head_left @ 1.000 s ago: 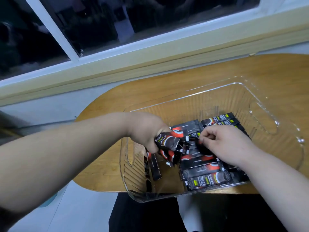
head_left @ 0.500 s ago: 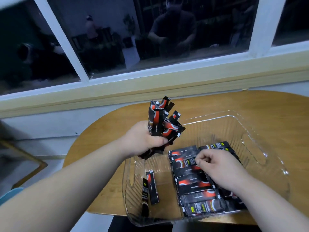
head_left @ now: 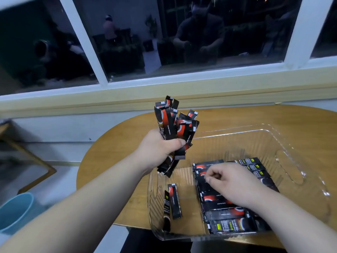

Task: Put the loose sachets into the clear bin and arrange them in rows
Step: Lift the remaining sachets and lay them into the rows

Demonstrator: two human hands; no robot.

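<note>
Lifted clear of the bin [head_left: 237,143] since a second ago, the left hand [head_left: 160,150] now holds its bundle [head_left: 173,128] upright at mid-frame, above the bin's upper left corner; the right hand [head_left: 235,185] has stayed low over the rows.

By the look of it, the task is well begun but not done. Rows [head_left: 224,216] of sachets lie flat and side by side in the middle and right of the bin, running from its upper part down to the lower rim. Two strays [head_left: 174,201] lie lengthwise at the bin's left, one leaning on the wall, apart from the rows. The bundle is not yet laid down, so a fair share is left (how many sachets it holds is hard to count). No loose sachets show on the table [head_left: 127,139] itself.

The left hand is closed tight round the bundle's lower half, thumb across the front, and the sachets fan out above and below the fist. The right hand hangs over the upper rows with its fingers [head_left: 211,177] curled and thumb near the forefinger, tips at or on a sachet. Whether it pinches that sachet or only touches it, I cannot tell.
</note>
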